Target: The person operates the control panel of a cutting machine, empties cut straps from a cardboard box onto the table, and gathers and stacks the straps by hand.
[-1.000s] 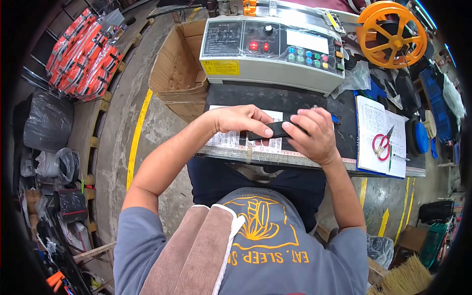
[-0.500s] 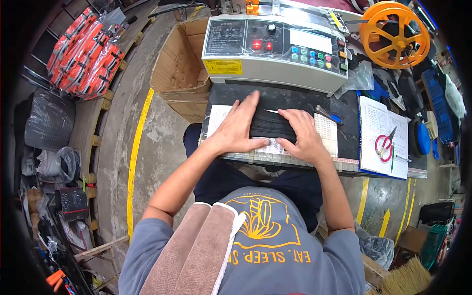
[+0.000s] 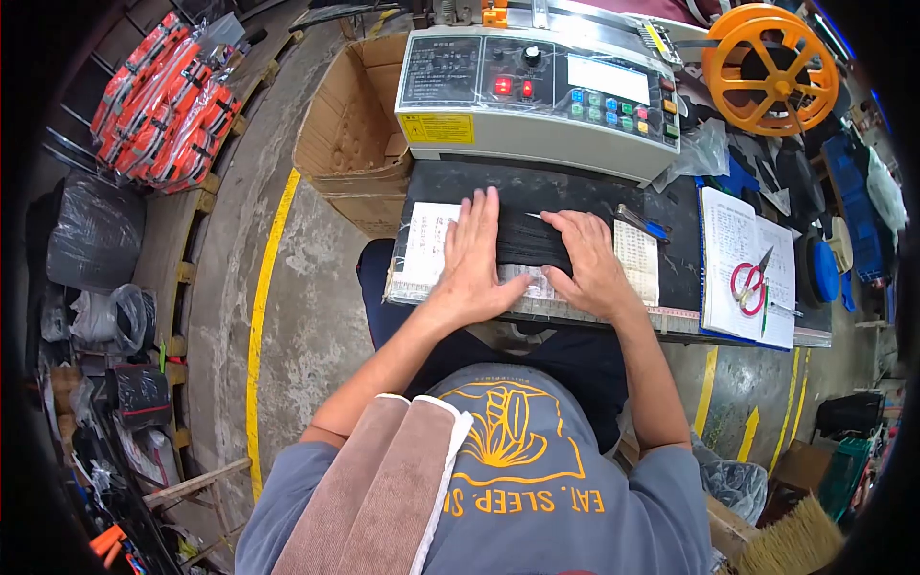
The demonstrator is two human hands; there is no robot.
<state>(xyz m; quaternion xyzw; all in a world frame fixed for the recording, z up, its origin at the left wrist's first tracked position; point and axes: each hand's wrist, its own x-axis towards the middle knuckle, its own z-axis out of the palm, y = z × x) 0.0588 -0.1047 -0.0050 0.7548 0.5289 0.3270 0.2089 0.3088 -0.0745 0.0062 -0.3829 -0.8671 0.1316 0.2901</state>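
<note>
- Black straps (image 3: 532,240) are lying stacked near the surface's (image 3: 680,264) near edge, left of its middle, spanning the space between the two hands.
- The left hand (image 3: 471,264) is resting palm down at the straps' left end, fingers straight and close together, thumb spreading toward the right hand.
- The right hand (image 3: 592,264) is lying over the straps' right end, fingers slightly bent, thumb spreading away from them.
- Paper (image 3: 426,235) is showing beside the left hand, toward the surface's left edge.
- A measuring tape (image 3: 673,312) is running along the near edge.
- A machine (image 3: 537,134) is standing beyond the hands, toward the far edge.
- A notebook (image 3: 719,230) is lying open near the right edge, with red-handled scissors (image 3: 738,278) resting on it.
- A box (image 3: 350,144) is standing just beyond the left edge.
</note>
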